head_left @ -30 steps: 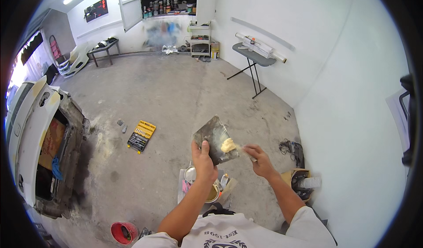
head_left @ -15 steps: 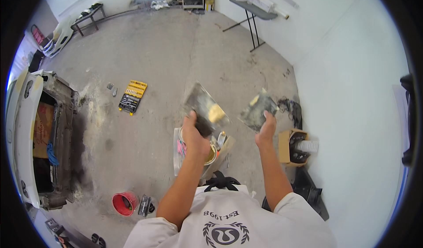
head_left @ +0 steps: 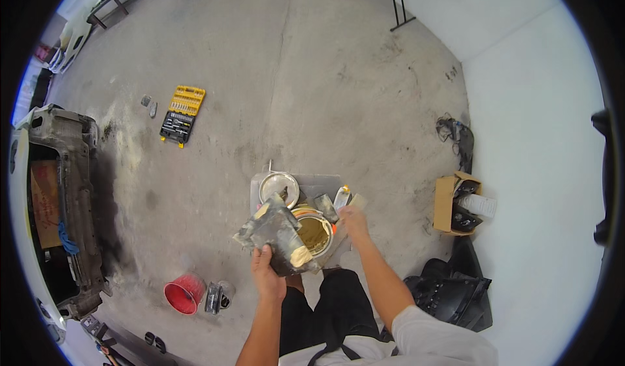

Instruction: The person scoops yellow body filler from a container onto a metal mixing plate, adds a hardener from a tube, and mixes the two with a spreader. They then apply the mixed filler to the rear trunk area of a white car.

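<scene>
The lump of pale yellow putty sits on the near right corner of a dark board, just beyond the fingers of the left hand. That hand pinches the board by its near edge, thumb on top. A 2nd board, smeared with yellow, seems to overlap the 1st. Half a second ago the right hand held that board out to the side; now both appear gathered in the left hand, which carries all the putty and frees the right of its board.

The right hand has swung in to the table, beside a white tube. Its fingers are drawn together, but I cannot tell whether they pinch the tube or only hover near it. Both hands are now close to the open tin, which stands between them, partly covered by the boards. A round lid lies beyond the left hand.

Farther out, a red bucket stands left of the left hand, a tool case lies farther ahead, and a carton is off to the right hand's right.
</scene>
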Available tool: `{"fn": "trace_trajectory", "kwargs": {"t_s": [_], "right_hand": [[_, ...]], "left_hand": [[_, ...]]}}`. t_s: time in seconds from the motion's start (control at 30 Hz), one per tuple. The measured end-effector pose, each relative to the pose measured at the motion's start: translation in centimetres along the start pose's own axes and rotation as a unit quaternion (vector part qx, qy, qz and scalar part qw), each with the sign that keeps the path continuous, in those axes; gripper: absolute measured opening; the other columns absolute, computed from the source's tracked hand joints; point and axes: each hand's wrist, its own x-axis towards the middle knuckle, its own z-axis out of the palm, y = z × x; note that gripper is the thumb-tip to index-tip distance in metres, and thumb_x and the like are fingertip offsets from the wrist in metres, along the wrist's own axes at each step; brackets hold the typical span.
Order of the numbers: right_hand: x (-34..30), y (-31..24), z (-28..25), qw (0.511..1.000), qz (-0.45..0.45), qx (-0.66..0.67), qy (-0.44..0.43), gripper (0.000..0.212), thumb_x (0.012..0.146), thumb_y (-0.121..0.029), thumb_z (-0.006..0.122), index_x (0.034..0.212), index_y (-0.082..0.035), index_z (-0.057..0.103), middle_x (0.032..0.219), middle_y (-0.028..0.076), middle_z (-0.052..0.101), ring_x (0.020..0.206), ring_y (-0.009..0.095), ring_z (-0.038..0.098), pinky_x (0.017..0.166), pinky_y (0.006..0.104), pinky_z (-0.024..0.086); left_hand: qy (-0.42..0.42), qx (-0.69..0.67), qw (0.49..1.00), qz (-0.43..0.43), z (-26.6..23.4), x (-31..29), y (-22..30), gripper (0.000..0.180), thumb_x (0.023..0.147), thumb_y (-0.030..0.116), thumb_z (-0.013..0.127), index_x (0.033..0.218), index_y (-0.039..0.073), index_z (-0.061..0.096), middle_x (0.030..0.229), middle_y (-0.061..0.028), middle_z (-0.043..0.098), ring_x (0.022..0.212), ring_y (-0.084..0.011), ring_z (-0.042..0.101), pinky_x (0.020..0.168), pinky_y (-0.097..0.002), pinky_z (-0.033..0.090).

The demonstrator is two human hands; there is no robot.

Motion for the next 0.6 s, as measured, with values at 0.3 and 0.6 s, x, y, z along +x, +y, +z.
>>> {"fn": "trace_trajectory", "kwargs": {"t_s": [0.3, 0.6], "right_hand": [[11.8, 2.9, 3.3, 0.937, 0.102, -0.276, 0.187, 0.068, 0.074, -0.045, 0.089, 0.117, 0.002, 0.066, 0.114, 0.023, 0.073, 0.103, 0.041, 0.071, 0.091, 0.0468, 0.056], [-1.5, -9.8, -1.5, 0.935, -0.284, -0.064, 0.204, 0.061, 0.072, -0.023, 0.092, 0.117, -0.002, 0.058, 0.109, 0.017, 0.069, 0.099, 0.035, 0.069, 0.087, 0.0428, 0.056]], "left_hand": [[0.066, 0.021, 0.998, -0.001, -1.1, -2.0, -2.7, 0.036, 0.106, 0.013, 0.057, 0.139, 0.000, 0.053, 0.131, -0.0095, 0.065, 0.119, -0.0211, 0.063, 0.106, -0.0375, 0.048], [-0.019, -0.003, 0.995, 0.101, 6.6, -3.1, 2.3, 0.035, 0.107, 0.018, 0.058, 0.137, 0.002, 0.055, 0.125, -0.0073, 0.066, 0.116, -0.0189, 0.063, 0.103, -0.0350, 0.049]]}}
